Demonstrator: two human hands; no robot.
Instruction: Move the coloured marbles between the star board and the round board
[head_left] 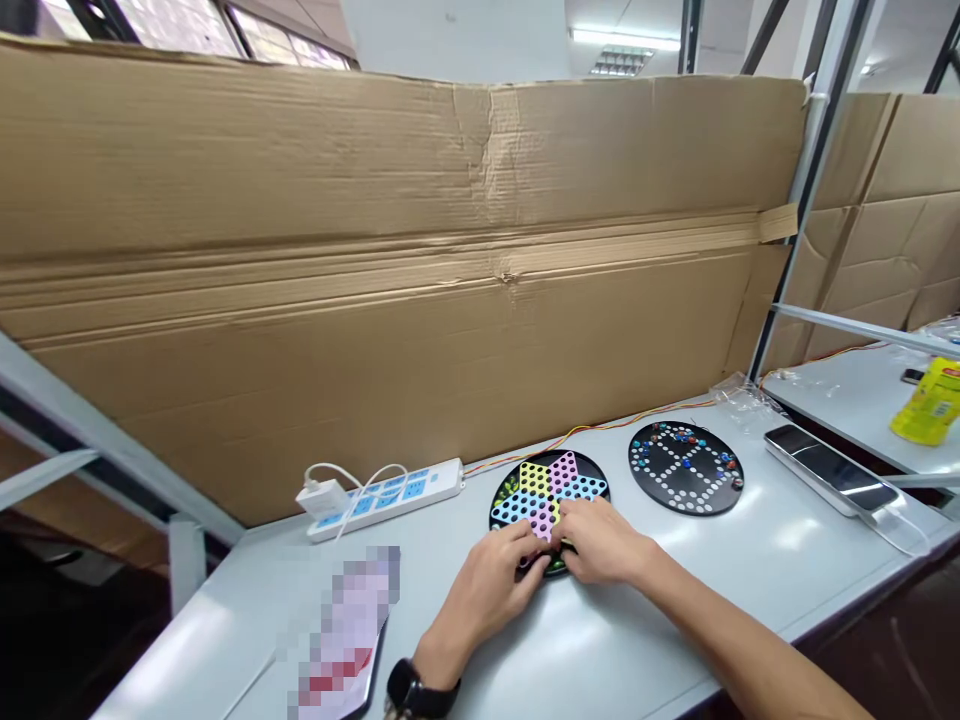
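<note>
A round black Chinese checkers board (550,490) lies on the table, its star of holes in yellow, pink and blue. Green marbles (507,490) sit in its rim section at the left. My left hand (499,582), with a black watch (421,690) on the wrist, reaches the board's near left edge, its fingers curled down. Over the near right part of the star is my right hand (600,540), fingers bent and pressed together. Whatever lies under either set of fingertips is hidden. The hands nearly meet at the board's near side.
To the right lies a second round black board (686,468) with white spots and several marbles. A phone (832,468) rests on a white box beyond it. A power strip (390,500) with a plugged-in charger is at the left. A cardboard wall (420,370) closes off the back.
</note>
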